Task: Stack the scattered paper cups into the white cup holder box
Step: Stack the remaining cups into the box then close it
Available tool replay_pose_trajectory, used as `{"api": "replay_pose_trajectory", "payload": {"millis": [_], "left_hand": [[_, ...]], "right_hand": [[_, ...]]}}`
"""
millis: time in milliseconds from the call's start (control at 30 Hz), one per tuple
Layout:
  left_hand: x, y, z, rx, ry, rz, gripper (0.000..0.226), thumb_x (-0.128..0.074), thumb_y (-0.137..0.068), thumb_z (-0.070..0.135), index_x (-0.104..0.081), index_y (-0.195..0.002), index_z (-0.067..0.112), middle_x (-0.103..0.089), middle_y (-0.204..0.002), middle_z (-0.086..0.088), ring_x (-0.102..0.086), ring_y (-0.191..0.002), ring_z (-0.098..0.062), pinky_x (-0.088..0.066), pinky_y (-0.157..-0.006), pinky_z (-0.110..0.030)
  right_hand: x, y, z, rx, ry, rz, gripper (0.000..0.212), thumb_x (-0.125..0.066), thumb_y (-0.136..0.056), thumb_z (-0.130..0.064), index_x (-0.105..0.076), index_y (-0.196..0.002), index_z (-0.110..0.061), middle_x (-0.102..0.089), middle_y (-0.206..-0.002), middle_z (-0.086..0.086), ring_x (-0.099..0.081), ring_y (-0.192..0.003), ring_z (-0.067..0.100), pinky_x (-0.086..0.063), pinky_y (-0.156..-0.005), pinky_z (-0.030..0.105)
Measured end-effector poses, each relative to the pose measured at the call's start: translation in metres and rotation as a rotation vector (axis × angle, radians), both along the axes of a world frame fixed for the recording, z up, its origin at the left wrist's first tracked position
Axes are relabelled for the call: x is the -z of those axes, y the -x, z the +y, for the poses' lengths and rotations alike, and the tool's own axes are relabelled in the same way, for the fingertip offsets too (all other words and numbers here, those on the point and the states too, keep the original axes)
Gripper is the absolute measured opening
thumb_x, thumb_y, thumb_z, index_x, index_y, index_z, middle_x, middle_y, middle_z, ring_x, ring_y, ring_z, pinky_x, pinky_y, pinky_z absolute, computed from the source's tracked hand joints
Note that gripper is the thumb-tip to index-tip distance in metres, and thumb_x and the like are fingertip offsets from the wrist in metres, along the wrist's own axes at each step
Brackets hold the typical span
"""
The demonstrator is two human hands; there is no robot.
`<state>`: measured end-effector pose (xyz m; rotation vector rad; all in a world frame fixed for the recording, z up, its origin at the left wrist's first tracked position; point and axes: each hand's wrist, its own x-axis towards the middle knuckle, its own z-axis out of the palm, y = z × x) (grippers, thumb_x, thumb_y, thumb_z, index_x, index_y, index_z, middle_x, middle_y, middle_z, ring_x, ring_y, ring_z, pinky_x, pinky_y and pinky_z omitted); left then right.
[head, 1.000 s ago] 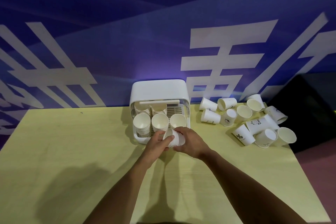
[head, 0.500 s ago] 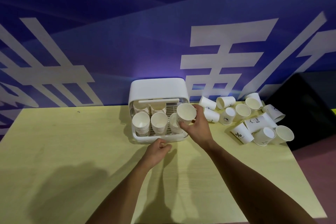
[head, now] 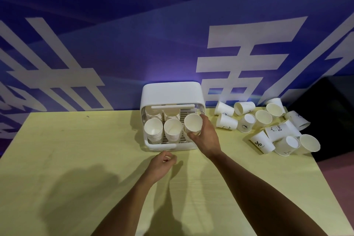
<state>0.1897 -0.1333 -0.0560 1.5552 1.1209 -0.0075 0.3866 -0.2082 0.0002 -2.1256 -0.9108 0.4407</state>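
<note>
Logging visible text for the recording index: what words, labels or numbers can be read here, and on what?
"%" on a lying paper cup in the right-hand pile.
"Bee", cut off, on the cup behind it.
Small print on other scattered cups: too small to read.
Large white characters on the blue backdrop: cropped, not readable.

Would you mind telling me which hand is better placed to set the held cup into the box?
Right: the right hand grips the cup over the front-right slot of the box; the left hand looks empty.
</note>
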Motion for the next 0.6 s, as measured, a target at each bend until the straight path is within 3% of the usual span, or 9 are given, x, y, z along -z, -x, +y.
{"api": "replay_pose_trajectory", "payload": {"millis": [400, 600], "left_hand": [[-0.005, -0.02, -0.011, 0.064, 0.006, 0.005, 0.014, -0.067, -0.085, 0.043, -0.063, -0.096, 0.037, -0.067, -0.107, 0.005, -0.066, -0.096, -0.013, -0.05, -0.08, -0.029], [-0.002, -0.054, -0.025, 0.132, 0.021, 0.001, 0.019, -0.066, -0.085, 0.047, -0.061, -0.099, 0.037, -0.066, -0.107, 0.005, -0.066, -0.097, -0.012, -0.05, -0.077, -0.029]], "right_hand": [[0.007, -0.016, -0.024, 0.02, 0.112, 0.015, 0.075, -0.08, -0.08, -0.035, -0.043, -0.142, -0.016, -0.051, -0.139, 0.005, -0.052, -0.124, 0.023, -0.046, -0.1, 0.035], [0.013, -0.042, -0.058, 0.106, 0.175, 0.021, 0.077, -0.078, -0.082, -0.038, -0.041, -0.145, -0.013, -0.05, -0.143, 0.007, -0.051, -0.129, 0.026, -0.047, -0.104, 0.042]]}}
